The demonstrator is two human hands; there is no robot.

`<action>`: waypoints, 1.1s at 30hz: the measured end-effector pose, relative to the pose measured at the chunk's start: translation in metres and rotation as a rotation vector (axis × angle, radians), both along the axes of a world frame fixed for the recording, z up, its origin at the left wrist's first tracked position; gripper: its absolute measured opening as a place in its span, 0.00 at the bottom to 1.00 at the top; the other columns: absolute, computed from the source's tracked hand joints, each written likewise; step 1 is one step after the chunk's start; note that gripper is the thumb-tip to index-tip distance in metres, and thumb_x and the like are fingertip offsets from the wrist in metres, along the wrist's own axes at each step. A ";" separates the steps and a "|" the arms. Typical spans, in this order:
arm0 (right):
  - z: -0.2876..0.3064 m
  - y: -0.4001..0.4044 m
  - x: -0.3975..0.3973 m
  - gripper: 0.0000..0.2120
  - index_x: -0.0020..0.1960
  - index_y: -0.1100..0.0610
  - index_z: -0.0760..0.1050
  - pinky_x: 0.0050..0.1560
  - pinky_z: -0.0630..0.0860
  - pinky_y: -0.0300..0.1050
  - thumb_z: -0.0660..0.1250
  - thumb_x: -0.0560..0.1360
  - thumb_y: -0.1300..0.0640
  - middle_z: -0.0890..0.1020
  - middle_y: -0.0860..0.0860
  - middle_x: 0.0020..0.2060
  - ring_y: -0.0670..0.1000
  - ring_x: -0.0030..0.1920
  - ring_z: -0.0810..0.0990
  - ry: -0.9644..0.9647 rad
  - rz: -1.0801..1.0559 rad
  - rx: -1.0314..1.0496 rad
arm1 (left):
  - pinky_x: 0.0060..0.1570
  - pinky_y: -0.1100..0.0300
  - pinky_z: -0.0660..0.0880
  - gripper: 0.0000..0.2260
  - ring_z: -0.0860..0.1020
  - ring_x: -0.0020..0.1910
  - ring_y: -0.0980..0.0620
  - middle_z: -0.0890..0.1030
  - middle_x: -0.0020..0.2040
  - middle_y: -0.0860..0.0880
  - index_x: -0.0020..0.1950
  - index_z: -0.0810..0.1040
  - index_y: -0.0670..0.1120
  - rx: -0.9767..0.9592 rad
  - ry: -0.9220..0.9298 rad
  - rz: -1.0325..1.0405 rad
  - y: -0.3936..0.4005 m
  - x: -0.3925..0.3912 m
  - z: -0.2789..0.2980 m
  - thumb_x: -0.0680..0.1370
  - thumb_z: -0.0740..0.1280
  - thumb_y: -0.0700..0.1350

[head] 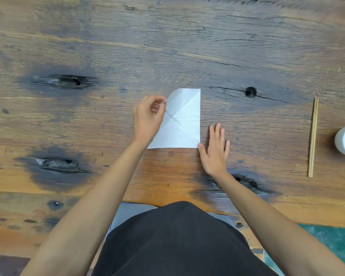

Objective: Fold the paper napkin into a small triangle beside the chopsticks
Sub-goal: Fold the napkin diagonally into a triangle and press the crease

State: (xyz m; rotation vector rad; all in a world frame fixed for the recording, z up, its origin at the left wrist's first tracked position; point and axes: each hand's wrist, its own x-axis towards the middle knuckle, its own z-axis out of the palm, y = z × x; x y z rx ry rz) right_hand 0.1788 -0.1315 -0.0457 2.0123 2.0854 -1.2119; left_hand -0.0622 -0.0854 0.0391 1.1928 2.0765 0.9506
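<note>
The right hand (214,150) lay flat and open, its thumb pinning the napkin (182,124) while the left hand (147,116) pinched a lifted corner to fold it, chopsticks (313,137) well apart.

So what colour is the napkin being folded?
Plain white, no print, only fold creases: the napkin shows best in the head view, the only one.

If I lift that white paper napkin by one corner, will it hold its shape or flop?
The white paper napkin will probably flop: its corner already curls where the left hand pinches it. It looks thin and light, so it may slide on the wooden table.
</note>
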 end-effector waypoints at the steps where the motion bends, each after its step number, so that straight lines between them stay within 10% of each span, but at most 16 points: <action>1: 0.000 0.000 0.001 0.33 0.84 0.48 0.41 0.79 0.32 0.56 0.55 0.86 0.46 0.37 0.44 0.83 0.46 0.82 0.33 0.009 0.006 -0.002 | 0.44 0.63 0.79 0.04 0.81 0.39 0.53 0.85 0.46 0.46 0.50 0.85 0.42 0.015 0.026 -0.039 -0.004 0.007 0.003 0.77 0.70 0.38; 12: -0.003 0.001 0.010 0.33 0.84 0.48 0.40 0.80 0.35 0.55 0.54 0.85 0.46 0.37 0.45 0.83 0.46 0.82 0.34 -0.031 0.075 0.016 | 0.41 0.48 0.77 0.04 0.80 0.42 0.43 0.84 0.44 0.49 0.48 0.87 0.46 0.064 0.386 -0.446 -0.057 0.071 -0.010 0.76 0.73 0.40; 33: 0.000 0.001 0.011 0.32 0.84 0.50 0.40 0.78 0.32 0.53 0.53 0.86 0.52 0.37 0.47 0.83 0.47 0.82 0.33 0.007 0.075 0.033 | 0.40 0.52 0.73 0.05 0.79 0.45 0.44 0.83 0.45 0.52 0.51 0.87 0.50 -0.057 0.540 -0.638 -0.068 0.077 -0.054 0.76 0.73 0.45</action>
